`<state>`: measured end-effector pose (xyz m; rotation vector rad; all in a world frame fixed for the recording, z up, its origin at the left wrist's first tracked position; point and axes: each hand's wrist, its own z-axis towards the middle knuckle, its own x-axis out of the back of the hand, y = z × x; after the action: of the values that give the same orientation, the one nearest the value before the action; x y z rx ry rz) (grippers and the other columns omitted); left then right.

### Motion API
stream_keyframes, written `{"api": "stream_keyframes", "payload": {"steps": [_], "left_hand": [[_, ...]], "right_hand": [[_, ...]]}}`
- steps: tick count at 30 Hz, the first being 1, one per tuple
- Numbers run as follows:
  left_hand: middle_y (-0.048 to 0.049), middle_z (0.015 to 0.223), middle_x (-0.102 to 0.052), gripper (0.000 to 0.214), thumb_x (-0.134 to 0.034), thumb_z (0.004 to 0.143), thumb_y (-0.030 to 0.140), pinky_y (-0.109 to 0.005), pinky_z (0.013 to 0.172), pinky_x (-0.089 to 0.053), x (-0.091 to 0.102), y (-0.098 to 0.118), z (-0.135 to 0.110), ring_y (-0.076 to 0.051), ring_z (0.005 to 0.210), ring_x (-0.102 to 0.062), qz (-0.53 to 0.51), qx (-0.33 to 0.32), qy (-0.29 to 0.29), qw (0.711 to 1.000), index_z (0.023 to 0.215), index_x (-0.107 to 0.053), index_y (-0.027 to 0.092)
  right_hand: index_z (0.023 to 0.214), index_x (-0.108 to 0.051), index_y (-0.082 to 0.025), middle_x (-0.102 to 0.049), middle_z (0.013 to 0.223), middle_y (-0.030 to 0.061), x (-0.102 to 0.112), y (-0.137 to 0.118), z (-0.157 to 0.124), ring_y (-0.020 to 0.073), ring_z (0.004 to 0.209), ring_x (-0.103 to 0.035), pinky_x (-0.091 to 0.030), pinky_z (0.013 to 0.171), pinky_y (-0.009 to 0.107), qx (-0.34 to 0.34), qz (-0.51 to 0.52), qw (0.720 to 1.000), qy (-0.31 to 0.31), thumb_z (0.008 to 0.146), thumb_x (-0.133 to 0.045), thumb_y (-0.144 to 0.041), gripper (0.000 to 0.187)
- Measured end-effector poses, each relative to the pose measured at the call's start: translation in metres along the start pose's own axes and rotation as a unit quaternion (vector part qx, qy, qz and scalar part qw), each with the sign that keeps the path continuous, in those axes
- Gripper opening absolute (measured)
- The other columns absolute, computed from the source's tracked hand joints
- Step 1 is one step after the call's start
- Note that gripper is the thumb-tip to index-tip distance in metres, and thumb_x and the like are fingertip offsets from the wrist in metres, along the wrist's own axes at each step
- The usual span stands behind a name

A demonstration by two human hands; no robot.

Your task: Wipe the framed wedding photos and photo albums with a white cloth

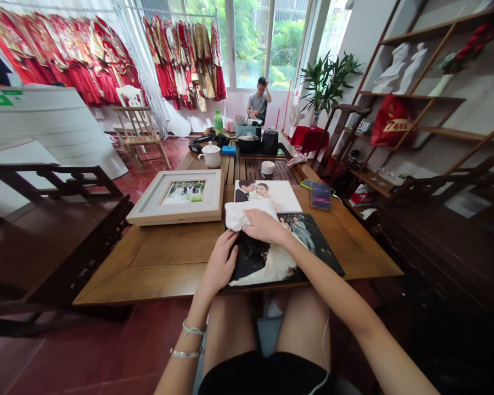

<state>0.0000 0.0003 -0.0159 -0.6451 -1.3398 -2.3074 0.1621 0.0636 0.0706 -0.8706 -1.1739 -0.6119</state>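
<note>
A dark wedding photo panel [321, 249] lies flat at the near edge of the wooden table [160, 280]. My right hand [265, 225] presses a white cloth [235, 214] on the panel's far left corner, fingers closed on the cloth. My left hand [223, 260] rests along the panel's left edge, its fingers stretched out and their tips close to the cloth. Just beyond lies a lighter wedding photo print [288, 197], partly covered by the cloth. A pale wooden picture frame [177, 219] with a small photo inside lies to the left.
A phone [321, 196] lies right of the prints. Farther back are a white cup [267, 167], a lidded white mug [211, 155], a black pot [249, 144] and a green bottle [218, 122]. A person [258, 101] sits by the window. Dark wooden chairs flank the table.
</note>
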Motion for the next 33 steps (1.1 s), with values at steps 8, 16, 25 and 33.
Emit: {"api": "stream_keyframes", "payload": {"steps": [8,16,25,33], "left_hand": [[-0.0122,0.143,-0.048,0.041,-0.041,0.094,0.024,-0.049,0.117,-0.025,0.001,0.002,0.000,-0.023,0.138,-0.037,-0.015,0.002,-0.010,1.000,0.132,-0.053,0.017],[-0.0121,0.143,-0.048,0.042,-0.040,0.093,0.023,-0.048,0.116,-0.028,0.001,0.003,0.001,-0.023,0.138,-0.037,-0.028,0.012,-0.012,0.999,0.132,-0.054,0.018],[-0.0125,0.143,-0.048,0.041,-0.041,0.092,0.023,-0.048,0.117,-0.027,0.001,-0.001,0.000,-0.023,0.137,-0.038,-0.040,0.003,-0.011,0.999,0.130,-0.055,0.017],[-0.0117,0.142,-0.049,0.040,-0.041,0.093,0.022,-0.048,0.117,-0.027,-0.001,0.000,0.000,-0.022,0.137,-0.039,-0.029,0.004,0.001,1.000,0.130,-0.055,0.018]], "right_hand": [[0.117,-0.059,-0.005,-0.065,0.116,0.0206,0.008,0.014,-0.036,0.0300,0.110,-0.057,-0.039,0.097,0.041,-0.082,-0.040,0.995,0.039,0.081,-0.045,-0.019,0.040],[0.128,-0.052,-0.001,-0.052,0.133,0.0222,-0.019,-0.066,-0.122,0.0372,0.124,-0.042,-0.032,0.106,0.048,0.035,-0.080,0.996,0.027,0.074,-0.056,-0.026,0.059],[0.101,-0.063,-0.014,-0.065,0.101,0.0121,-0.001,-0.039,-0.082,0.0300,0.100,-0.052,-0.046,0.082,0.041,-0.008,-0.098,0.995,0.024,0.078,-0.058,-0.031,0.029],[0.112,-0.059,-0.011,-0.060,0.116,0.0164,-0.014,-0.029,-0.075,0.0309,0.107,-0.048,-0.042,0.093,0.044,-0.033,-0.131,0.989,0.059,0.079,-0.054,-0.023,0.036]]}}
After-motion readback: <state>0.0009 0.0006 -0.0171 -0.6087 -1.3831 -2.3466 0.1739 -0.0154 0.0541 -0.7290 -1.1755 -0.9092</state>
